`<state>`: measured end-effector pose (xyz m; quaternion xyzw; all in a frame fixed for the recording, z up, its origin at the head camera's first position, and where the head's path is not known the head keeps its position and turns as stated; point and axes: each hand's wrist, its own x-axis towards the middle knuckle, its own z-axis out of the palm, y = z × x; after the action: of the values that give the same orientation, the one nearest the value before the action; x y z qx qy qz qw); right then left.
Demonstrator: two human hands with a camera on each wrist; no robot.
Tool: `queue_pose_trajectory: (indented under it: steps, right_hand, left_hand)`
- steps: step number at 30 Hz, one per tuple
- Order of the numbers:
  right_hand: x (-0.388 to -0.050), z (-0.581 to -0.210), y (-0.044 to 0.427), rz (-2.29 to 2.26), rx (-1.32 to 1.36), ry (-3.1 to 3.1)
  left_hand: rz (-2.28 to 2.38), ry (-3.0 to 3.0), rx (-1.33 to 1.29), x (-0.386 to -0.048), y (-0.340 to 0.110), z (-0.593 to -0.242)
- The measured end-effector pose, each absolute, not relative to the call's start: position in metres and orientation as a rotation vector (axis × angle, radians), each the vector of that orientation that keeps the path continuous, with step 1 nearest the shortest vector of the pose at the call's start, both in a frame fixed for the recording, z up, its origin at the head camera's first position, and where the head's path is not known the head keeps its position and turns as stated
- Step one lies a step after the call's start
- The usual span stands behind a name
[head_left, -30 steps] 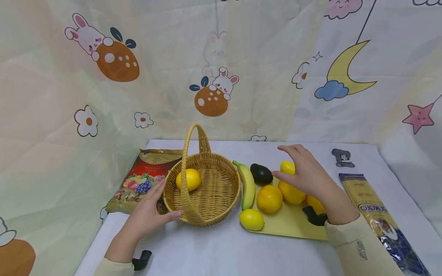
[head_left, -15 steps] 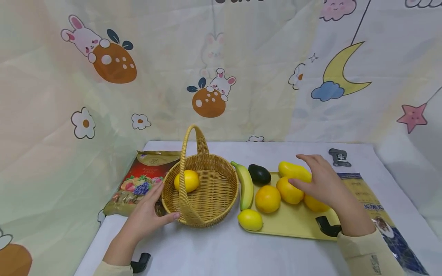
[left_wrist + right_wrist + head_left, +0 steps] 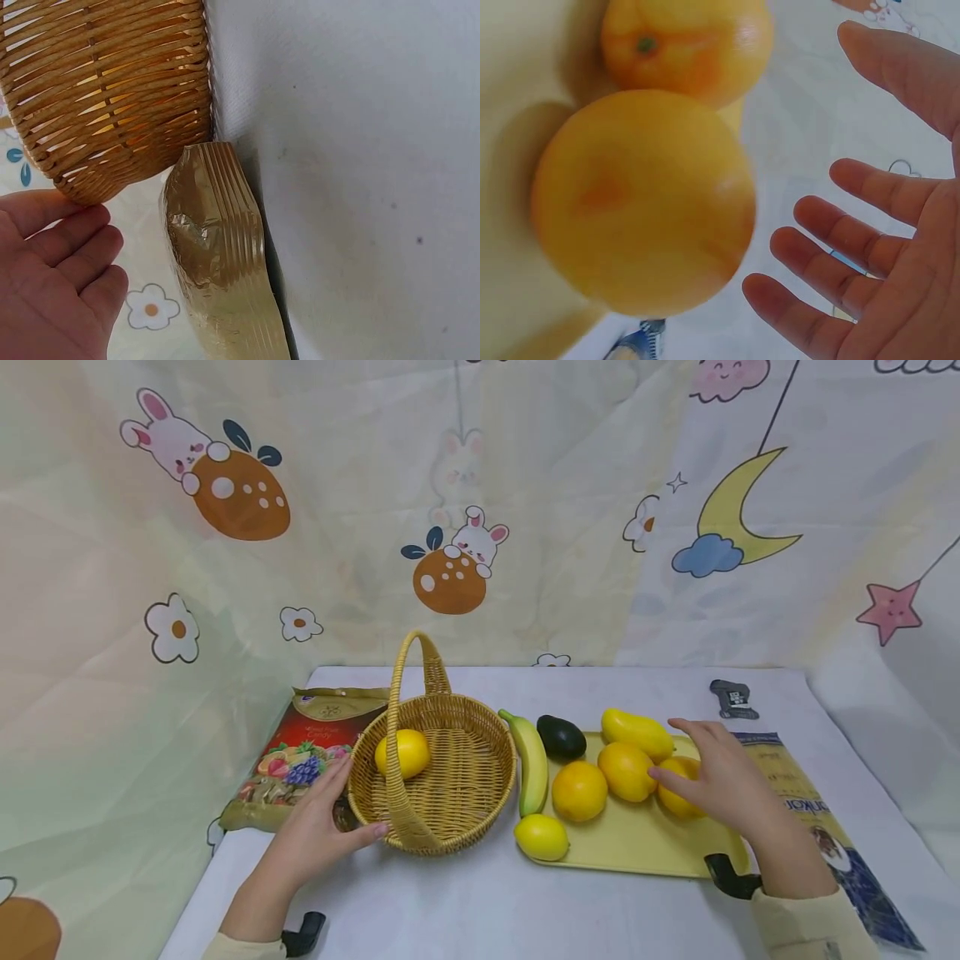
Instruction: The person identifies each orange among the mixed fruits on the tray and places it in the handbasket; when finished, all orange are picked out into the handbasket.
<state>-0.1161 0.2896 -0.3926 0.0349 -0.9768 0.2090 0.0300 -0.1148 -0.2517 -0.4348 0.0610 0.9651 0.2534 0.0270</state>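
My left hand [image 3: 315,837] rests its fingers and thumb on the left rim of a wicker basket [image 3: 468,777], which holds one yellow-orange fruit [image 3: 412,754]. In the left wrist view the fingertips of that hand [image 3: 60,277] touch the basket's edge [image 3: 112,97]. My right hand [image 3: 731,785] hovers with spread fingers by the rightmost orange [image 3: 677,793] on a yellow tray [image 3: 645,847]. The right wrist view shows this orange [image 3: 645,202] just off the spread fingers of the hand [image 3: 885,255], with a gap between.
Two more oranges [image 3: 579,791], a mango [image 3: 637,733], an avocado [image 3: 561,738], a banana [image 3: 532,768] and a lemon [image 3: 542,837] lie on or beside the tray. A red candy bag [image 3: 307,747] is left of the basket; a long packet [image 3: 817,827] and a dark item [image 3: 734,700] are at right.
My right hand has moved rightward and down from over the mango to beside the rightmost orange, uncovering the mango. My left hand has stayed at the basket's rim.
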Motion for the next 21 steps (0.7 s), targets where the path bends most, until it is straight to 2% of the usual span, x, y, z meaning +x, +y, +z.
queue_pose_trajectory:
  steps: [21]
  right_hand:
    - [-0.103,-0.426,0.309,0.699,0.026,-3.036]
  left_hand:
    - [0.78,2.978,0.162,-0.115,-0.252,-0.437]
